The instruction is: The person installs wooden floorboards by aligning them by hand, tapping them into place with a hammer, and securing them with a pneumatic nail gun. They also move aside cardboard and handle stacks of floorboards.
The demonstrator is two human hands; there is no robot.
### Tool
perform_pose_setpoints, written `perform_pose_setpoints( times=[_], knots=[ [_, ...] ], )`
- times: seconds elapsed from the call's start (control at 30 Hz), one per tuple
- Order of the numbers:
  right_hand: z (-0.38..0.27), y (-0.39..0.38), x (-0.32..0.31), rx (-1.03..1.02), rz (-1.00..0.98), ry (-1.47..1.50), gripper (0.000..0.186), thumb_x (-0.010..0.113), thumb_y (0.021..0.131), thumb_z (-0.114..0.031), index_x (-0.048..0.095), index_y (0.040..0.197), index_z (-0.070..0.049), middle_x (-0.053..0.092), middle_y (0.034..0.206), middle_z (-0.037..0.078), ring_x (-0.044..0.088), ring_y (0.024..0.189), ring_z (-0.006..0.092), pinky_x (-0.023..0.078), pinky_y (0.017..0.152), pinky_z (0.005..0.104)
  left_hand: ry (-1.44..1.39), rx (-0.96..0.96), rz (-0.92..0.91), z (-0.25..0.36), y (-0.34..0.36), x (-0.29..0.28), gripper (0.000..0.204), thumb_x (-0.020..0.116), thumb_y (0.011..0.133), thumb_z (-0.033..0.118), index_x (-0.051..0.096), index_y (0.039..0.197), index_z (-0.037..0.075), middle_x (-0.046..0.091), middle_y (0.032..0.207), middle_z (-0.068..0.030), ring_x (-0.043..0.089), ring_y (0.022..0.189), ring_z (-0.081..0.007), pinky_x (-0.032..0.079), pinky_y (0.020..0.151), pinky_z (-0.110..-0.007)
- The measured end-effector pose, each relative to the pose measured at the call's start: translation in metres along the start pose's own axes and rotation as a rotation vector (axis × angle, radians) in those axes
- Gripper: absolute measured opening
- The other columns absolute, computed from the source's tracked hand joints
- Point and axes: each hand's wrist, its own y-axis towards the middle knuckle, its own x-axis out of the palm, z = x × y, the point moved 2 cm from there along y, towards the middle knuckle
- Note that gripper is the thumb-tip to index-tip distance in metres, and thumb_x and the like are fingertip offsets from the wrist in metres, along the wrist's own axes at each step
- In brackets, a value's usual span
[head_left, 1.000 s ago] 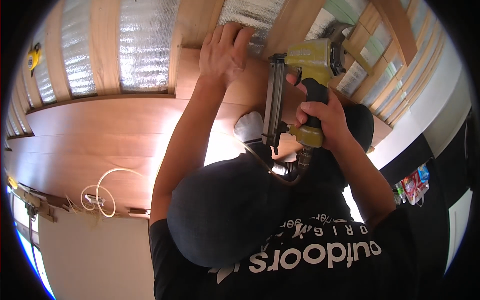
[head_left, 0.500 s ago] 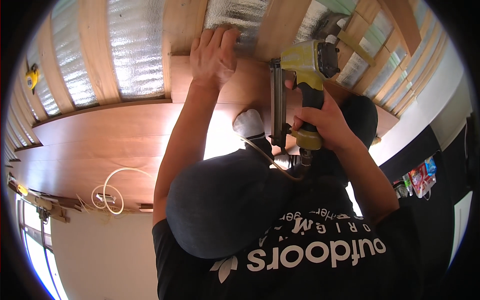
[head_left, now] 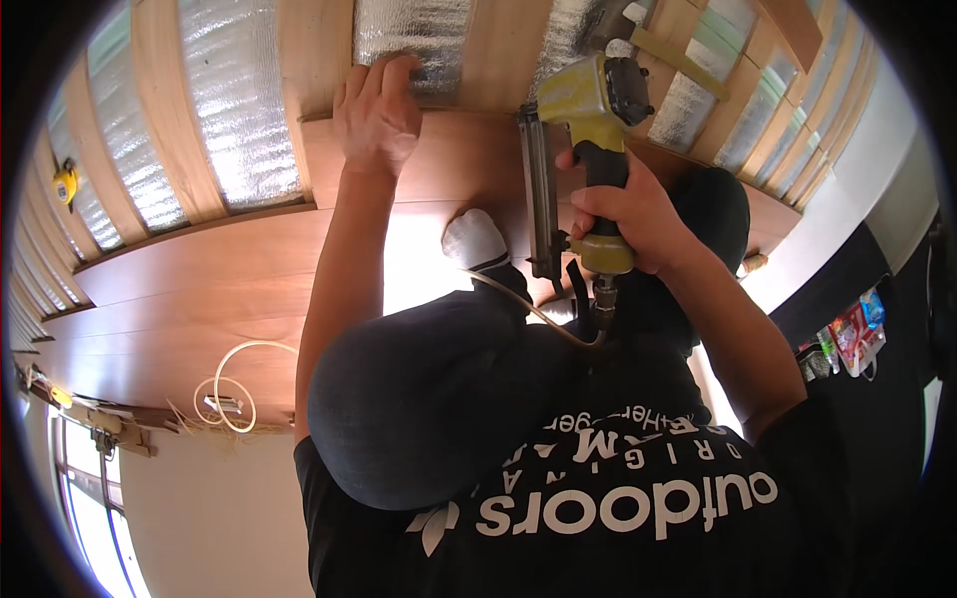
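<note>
Right hand (head_left: 638, 204): fingers wrapped round the grip of a yellow-green nail gun (head_left: 578, 98), held over the wood plank (head_left: 459, 149); palm side hidden, nose contact unclear. Left hand (head_left: 379, 120): fingers bent at the plank's far edge, fingertips out of sight, can't tell if gripping. Hose (head_left: 543, 321) runs from the gun's base, partly lost against dark clothing. Dark item (head_left: 608, 32) beyond the gun, cut off, can't identify. Colourful packets (head_left: 855, 334) at right, contents not visible. Tape measure (head_left: 65, 183) far left, small.
</note>
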Motion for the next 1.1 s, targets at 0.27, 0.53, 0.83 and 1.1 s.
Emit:
perform_pose_setpoints(
  times=[0.27, 0.53, 0.83, 1.1],
  knots=[
    [0.01, -0.044, -0.104, -0.157, 0.215, 0.036, 0.059, 0.061, 0.086, 0.006, 0.047, 0.143, -0.003, 0.065, 0.115, 0.014, 0.063, 0.067, 0.0172, 0.059, 0.067, 0.0353, -0.065, 0.086, -0.06, 0.042, -0.012, 0.023, 0.022, 0.058, 0.087, 0.01, 0.069, 0.105, 0.018, 0.069, 0.099, -0.0012, 0.063, 0.092, -0.025, 0.049, 0.077, -0.039],
    [0.025, -0.029, -0.125, -0.081, 0.17, 0.081, 0.058, 0.061, 0.085, 0.005, 0.045, 0.141, 0.001, 0.061, 0.136, 0.008, 0.064, 0.068, 0.0157, 0.06, 0.067, 0.0354, -0.246, 0.151, -0.179, 0.134, -0.009, 0.071, 0.02, 0.06, 0.086, 0.01, 0.066, 0.103, 0.016, 0.065, 0.103, -0.0014, 0.061, 0.1, -0.0243, 0.051, 0.088, -0.037],
    [0.009, -0.033, -0.133, 0.01, 0.134, -0.019, 0.057, 0.062, 0.086, 0.005, 0.049, 0.14, -0.003, 0.062, 0.128, 0.006, 0.063, 0.069, 0.0145, 0.056, 0.068, 0.0316, -0.135, 0.126, -0.251, 0.142, -0.006, 0.074, 0.019, 0.06, 0.085, 0.011, 0.066, 0.102, 0.017, 0.066, 0.107, -0.0002, 0.059, 0.097, -0.0257, 0.05, 0.087, -0.037],
    [0.015, -0.034, -0.159, 0.059, 0.092, 0.013, 0.053, 0.062, 0.086, 0.005, 0.053, 0.137, -0.003, 0.064, 0.116, 0.005, 0.062, 0.069, 0.0136, 0.055, 0.068, 0.0306, -0.093, 0.135, -0.24, 0.141, -0.003, 0.077, 0.017, 0.061, 0.084, 0.011, 0.066, 0.098, 0.017, 0.068, 0.107, 0.0003, 0.059, 0.093, -0.025, 0.05, 0.083, -0.037]
  ],
)
